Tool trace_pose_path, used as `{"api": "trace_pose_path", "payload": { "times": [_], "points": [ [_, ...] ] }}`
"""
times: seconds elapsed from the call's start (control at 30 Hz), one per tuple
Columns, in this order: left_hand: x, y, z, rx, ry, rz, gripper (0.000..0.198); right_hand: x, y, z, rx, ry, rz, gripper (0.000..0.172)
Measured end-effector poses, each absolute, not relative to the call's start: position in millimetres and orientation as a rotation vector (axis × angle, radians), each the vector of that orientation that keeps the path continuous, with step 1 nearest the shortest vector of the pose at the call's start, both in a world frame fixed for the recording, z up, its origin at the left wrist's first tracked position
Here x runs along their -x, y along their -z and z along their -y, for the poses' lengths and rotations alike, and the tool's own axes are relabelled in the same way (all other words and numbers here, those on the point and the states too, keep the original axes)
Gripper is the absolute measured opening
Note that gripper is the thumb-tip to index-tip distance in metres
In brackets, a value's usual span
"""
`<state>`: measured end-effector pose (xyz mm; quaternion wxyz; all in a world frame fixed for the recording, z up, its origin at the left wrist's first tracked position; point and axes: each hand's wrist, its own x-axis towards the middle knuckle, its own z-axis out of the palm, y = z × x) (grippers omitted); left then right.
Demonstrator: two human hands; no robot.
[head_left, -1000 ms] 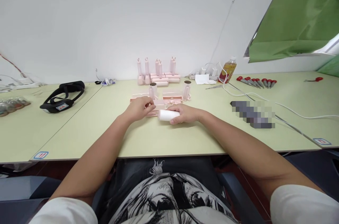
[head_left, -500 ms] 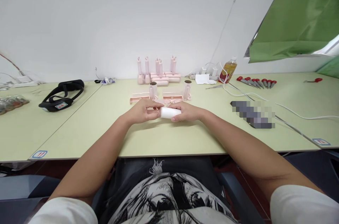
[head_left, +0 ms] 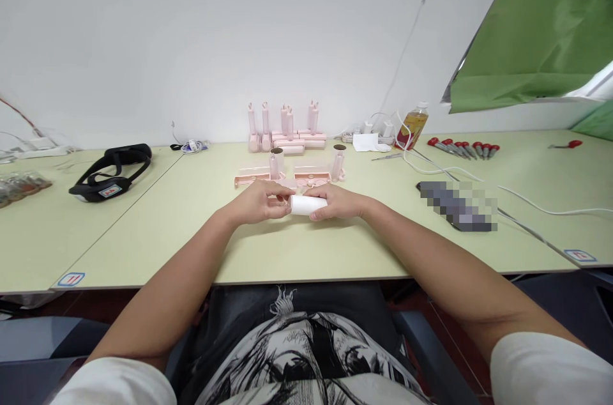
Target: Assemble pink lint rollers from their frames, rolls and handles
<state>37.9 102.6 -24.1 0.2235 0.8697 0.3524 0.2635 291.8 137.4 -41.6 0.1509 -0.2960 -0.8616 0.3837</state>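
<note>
While the right hand (head_left: 338,202) has its grip clamped around one end of the white roll (head_left: 304,204), the left hand (head_left: 258,202) curls at the other; I cannot tell whether that half-hidden grip pinches it. The roll lies crosswise between both hands at the bench (head_left: 311,252), in front of the pink trays (head_left: 241,182) and upright tubes (head_left: 338,165).

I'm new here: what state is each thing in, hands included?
Right hand: closed around the white roll.
Left hand: fingers at the roll's left end, grip unclear.
White roll: held sideways.
Two pink cases: open.
Two dark-topped cylinders: upright.
Drink bottle: capped, amber liquid inside.
Red-handled tools: lying in a row.
White cable on the right: uncoiled.
</note>
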Motion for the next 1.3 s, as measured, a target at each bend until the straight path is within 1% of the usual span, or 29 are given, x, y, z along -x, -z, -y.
{"api": "trace_pose_path", "payload": {
  "times": [0.13, 0.3, 0.63, 0.77, 0.83, 0.93, 1.03, 1.1, 1.17, 1.23, 1.3],
  "points": [
    [-40, 20, -99, -2.348, -0.682, -0.977, 0.033, -292, 43, -138, 0.862, -1.082, 2.476, 0.042],
    [-43, 17, -97, -2.463, -0.697, -0.986, 0.028, -291, 44, -138, 0.815, -1.073, 2.465, 0.044],
    [-39, 29, -105, -2.483, -0.912, -0.925, 0.03, -289, 42, -139, 0.861, -1.154, 2.346, 0.046],
    [-43, 32, -105, -2.433, -0.995, -1.001, 0.031, -289, 41, -138, 0.846, -1.169, 2.289, 0.044],
    [-47, 32, -104, -2.372, -1.084, -1.049, 0.032, -288, 41, -137, 0.839, -1.195, 2.228, 0.046],
    [-52, 28, -104, -2.054, -1.34, -1.029, 0.034, -288, 42, -137, 0.837, -1.328, 2.056, 0.051],
    [-57, 17, -102, -1.44, -1.55, -0.853, 0.034, -286, 43, -138, 0.761, -1.464, 1.773, 0.048],
    [-60, 8, -99, -1.082, -1.534, -0.734, 0.031, -284, 43, -140, 0.723, -1.497, 1.566, 0.047],
    [-66, 1, -96, -0.86, -1.454, -0.682, 0.025, -281, 43, -142, 0.765, -1.481, 1.388, 0.047],
    [-73, 0, -92, -0.775, -1.354, -0.71, 0.018, -276, 44, -143, 0.837, -1.438, 1.273, 0.045],
    [-82, 5, -89, -0.832, -1.228, -0.792, 0.017, -272, 45, -141, 0.855, -1.398, 1.237, 0.043]
  ]
}}
